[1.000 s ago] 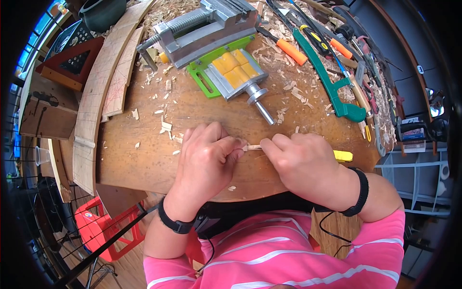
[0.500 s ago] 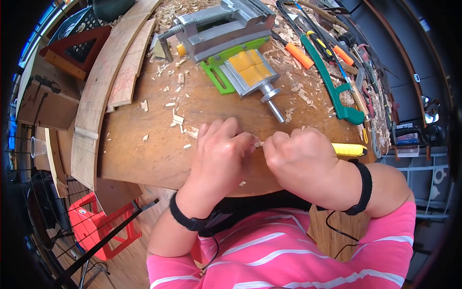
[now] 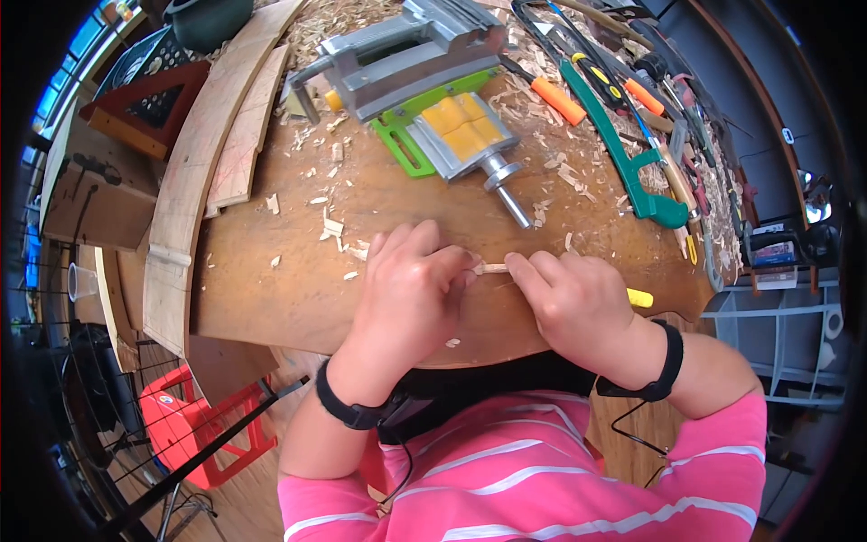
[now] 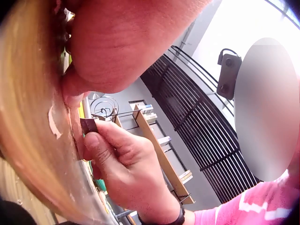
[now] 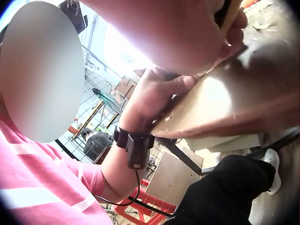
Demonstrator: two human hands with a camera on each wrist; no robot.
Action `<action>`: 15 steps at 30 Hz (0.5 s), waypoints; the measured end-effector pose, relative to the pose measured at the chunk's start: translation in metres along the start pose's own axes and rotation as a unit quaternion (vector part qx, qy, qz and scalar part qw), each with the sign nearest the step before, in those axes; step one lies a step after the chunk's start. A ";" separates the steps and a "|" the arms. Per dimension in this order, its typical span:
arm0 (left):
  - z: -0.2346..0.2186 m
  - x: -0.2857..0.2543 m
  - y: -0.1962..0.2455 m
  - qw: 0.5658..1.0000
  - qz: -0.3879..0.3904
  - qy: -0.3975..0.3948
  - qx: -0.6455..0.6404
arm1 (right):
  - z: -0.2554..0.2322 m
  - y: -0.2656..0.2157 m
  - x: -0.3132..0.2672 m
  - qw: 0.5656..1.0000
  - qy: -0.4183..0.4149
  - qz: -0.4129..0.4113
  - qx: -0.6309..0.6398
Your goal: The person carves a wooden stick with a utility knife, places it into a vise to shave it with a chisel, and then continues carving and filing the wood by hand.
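A thin pale wooden stick (image 3: 494,267) lies low over the near part of the table. My left hand (image 3: 408,282) grips its left end between thumb and curled fingers. Farther along the stick, my right hand (image 3: 580,296) has its fingers curled over it. The left wrist view shows that hand's thumb and forefinger pinching a small dark folded piece that looks like sandpaper (image 4: 88,125) against the wood. Most of the stick's right part is hidden under the right hand.
A metal vise (image 3: 415,63) and a smaller green-based clamp (image 3: 462,126) stand beyond the hands. Right of them lie a green-handled saw (image 3: 623,158) and several tools. A yellow handle (image 3: 640,298) shows behind the right hand. Long boards (image 3: 212,172) lie left; wood shavings (image 3: 332,226) are scattered about.
My right hand slid left along the stick, close to my left hand, then drew back right, baring more wood. The left hand keeps its grip. The head view has shifted slightly.
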State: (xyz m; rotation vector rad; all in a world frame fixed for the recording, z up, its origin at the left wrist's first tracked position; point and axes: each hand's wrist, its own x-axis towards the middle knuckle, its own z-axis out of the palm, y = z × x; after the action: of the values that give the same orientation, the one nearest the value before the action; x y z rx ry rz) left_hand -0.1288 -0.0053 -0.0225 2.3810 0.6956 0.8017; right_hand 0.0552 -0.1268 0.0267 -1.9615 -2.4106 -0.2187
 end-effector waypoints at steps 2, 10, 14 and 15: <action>0.001 0.002 -0.001 1.000 0.004 -0.009 -0.003 | 0.005 0.004 -0.007 0.999 0.046 0.009 0.015; -0.001 0.005 0.002 1.000 -0.003 -0.009 -0.009 | 0.001 0.014 -0.007 0.998 0.032 0.007 0.045; -0.002 0.005 0.003 1.000 -0.002 -0.010 -0.004 | 0.000 0.013 -0.007 0.999 0.037 0.008 0.038; -0.001 0.005 0.003 1.000 -0.003 -0.010 -0.007 | -0.002 0.011 -0.006 0.999 0.029 0.001 0.026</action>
State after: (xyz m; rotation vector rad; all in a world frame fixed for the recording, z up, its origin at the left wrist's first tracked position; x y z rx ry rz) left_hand -0.1251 -0.0039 -0.0179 2.3708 0.6861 0.7767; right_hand 0.0671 -0.1307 0.0293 -1.9082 -2.3552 -0.2087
